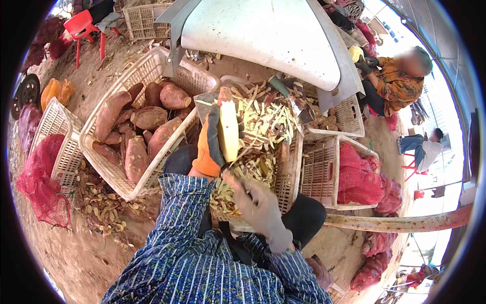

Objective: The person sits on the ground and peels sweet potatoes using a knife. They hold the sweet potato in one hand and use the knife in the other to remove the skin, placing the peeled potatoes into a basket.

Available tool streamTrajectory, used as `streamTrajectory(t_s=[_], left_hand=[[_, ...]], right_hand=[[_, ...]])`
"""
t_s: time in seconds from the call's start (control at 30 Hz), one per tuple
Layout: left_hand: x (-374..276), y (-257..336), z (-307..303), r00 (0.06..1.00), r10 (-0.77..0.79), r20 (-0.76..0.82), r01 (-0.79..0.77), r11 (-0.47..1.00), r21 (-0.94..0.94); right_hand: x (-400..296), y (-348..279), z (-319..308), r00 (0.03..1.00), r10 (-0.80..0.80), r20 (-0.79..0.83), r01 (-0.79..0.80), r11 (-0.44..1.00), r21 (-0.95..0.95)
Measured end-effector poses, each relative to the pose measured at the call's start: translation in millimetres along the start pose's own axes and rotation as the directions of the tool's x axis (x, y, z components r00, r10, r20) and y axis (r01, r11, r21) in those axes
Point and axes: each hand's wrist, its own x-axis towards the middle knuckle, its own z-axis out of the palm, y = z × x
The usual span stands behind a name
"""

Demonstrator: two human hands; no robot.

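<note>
My left hand [209,142], in an orange and dark glove, is closed around a mostly peeled sweet potato [229,131] with reddish skin left at its far end. Just below its near end is my right hand [256,203], in a grey glove, with fingers curled around a slim tool, probably a peeler, that is partly hidden and blurred. Under both hands stands a plastic crate [295,167] heaped with pale peel strips [265,121]. To the left, a white plastic crate [133,192] holds several unpeeled sweet potatoes [136,157].
A white, metal-edged chute or panel [262,41] overhangs the far side. At right, a crate [319,173] holds red mesh sacks [358,174], with a rusty pipe [395,223] nearby. A co-worker [398,85] sits at upper right. Scraps [108,209] lie on the ground at left.
</note>
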Motion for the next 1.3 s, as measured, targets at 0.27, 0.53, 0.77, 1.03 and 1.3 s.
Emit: streamTrajectory(t_s=[0.27,0.53,0.77,1.03,1.3], left_hand=[[2,-15,-13,0.999,0.030,-0.016,-0.027,0.986,0.163],[-19,-40,17,0.999,-0.045,0.003,0.042,0.945,0.325],[-1,-51,6,0.998,0.040,0.058,-0.054,0.965,0.258],[0,-35,30,0.992,0.033,-0.121,-0.049,0.990,-0.132],[-10,-13,12,0.929,-0.159,0.335,0.220,0.964,-0.151]], right_hand=[[44,-12,7,0.993,0.106,-0.048,-0.115,0.944,-0.309],[-17,3,-23,0.978,0.203,-0.056,-0.210,0.960,-0.186],[-5,21,-3,0.983,0.122,-0.136,-0.152,0.960,-0.236],[-32,41,2,0.987,0.013,-0.162,-0.018,0.999,-0.031],[42,87,-51,0.961,-0.084,-0.264,-0.003,0.949,-0.316]])
